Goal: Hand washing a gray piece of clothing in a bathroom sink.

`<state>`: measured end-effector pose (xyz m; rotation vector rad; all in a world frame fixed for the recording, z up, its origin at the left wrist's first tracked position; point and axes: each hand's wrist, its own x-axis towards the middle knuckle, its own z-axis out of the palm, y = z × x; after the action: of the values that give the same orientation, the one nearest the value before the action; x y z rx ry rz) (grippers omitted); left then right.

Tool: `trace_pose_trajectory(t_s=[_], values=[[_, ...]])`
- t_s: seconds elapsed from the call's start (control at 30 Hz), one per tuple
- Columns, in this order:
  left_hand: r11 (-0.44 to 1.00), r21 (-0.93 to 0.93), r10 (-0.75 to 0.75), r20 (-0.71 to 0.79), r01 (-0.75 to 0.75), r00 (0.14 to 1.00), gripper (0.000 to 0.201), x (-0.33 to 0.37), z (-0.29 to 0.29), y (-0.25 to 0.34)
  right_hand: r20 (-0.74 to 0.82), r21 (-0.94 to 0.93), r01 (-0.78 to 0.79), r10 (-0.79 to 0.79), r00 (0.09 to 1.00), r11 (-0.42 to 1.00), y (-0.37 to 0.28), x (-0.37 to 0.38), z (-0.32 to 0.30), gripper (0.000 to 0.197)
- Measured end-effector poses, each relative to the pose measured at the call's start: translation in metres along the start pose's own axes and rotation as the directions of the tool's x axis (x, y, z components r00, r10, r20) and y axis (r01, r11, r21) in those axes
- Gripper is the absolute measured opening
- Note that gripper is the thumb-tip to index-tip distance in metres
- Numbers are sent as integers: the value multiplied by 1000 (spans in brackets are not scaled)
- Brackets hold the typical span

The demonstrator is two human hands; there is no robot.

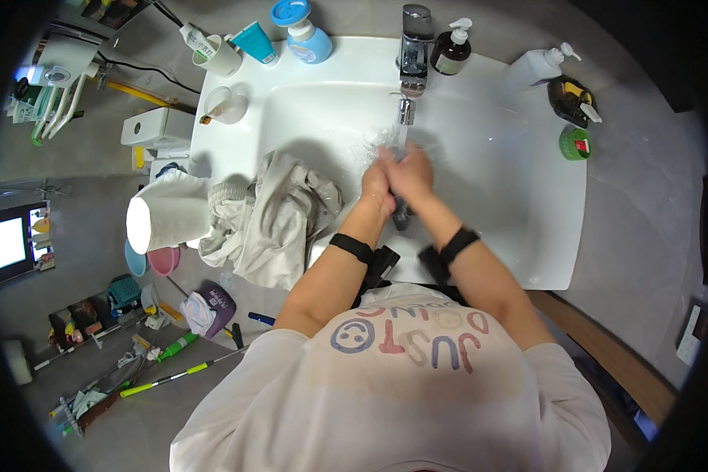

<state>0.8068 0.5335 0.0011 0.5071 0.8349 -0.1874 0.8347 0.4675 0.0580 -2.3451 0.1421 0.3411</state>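
Observation:
Both hands are together in the white sink (492,236), under water running from the chrome faucet (414,59). My left hand (376,185) and my right hand (411,173) are closed around a small dark cloth (402,214), pressed between them. Only its lower end and a bit near the stream show; whether it is a sock or a rag I cannot tell. Motion smears the right hand. Water splashes around the fingertips. Light grey-beige trousers or a similar garment (271,220) with an elastic band lie heaped over the sink's left side, beside my left forearm.
Along the back rim stand a blue foam pump bottle (310,46), a teal tube (253,42), a cup (217,57) and a brown pump bottle (451,52). A clear cup (226,105) is at left. A white pump bottle (533,68) and green tin (574,144) sit right.

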Motion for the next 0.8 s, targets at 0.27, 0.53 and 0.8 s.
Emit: trace_pose_trajectory(t_s=[0.27, 0.53, 0.8], values=[[962, -167, -80, 587, 217, 805, 42, -28, 0, 47, -85, 134, 514, -507, 858, 847, -9, -38, -5, 25], [991, -122, -36, 70, 45, 997, 39, -10, 22, 23, -73, 250, 238, -227, 971, 938, 20, 8, -1, 31], [998, 55, -6, 25, 5, 1000, 28, -3, 15, 17, -100, 190, 92, -74, 992, 977, 12, 24, 1, 30]])
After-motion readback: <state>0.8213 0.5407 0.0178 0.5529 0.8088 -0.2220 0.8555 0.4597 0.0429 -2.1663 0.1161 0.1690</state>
